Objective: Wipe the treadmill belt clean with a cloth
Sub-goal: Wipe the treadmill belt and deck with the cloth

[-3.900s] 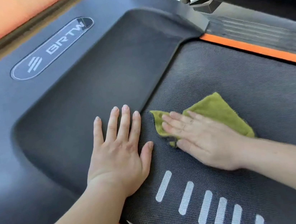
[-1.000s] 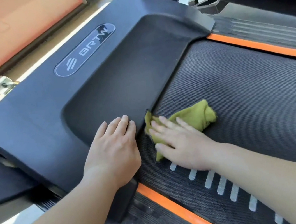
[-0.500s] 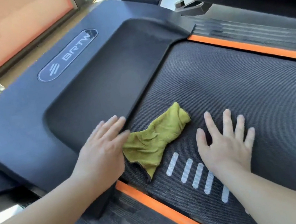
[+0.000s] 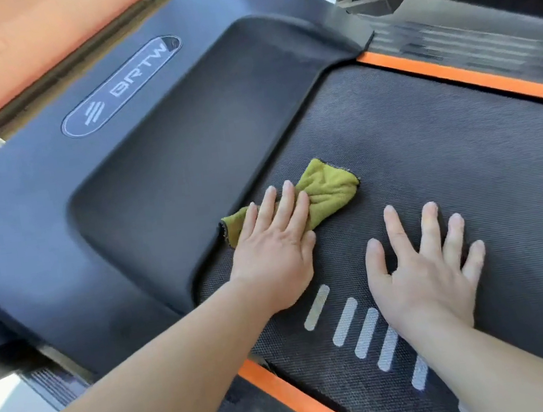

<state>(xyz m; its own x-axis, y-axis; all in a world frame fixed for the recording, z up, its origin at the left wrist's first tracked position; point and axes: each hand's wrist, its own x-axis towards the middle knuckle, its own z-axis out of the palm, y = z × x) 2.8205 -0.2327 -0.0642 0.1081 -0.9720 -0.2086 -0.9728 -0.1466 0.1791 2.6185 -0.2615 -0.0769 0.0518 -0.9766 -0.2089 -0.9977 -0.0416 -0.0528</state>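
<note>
- Broadly, wipe the treadmill belt (image 4: 446, 155) rightward in overlapping strokes.
- Your right hand (image 4: 424, 272), fingers spread flat on the belt, braces you.
- Your left hand (image 4: 276, 250) presses straight-fingered on the cloth (image 4: 327, 191).
- It lies bunched at the belt's left edge; flatten it first.

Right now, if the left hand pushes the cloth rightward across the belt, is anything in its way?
Only the right hand, flat on the belt, right of the cloth and nearer the camera. The left hand presses the cloth.
</note>
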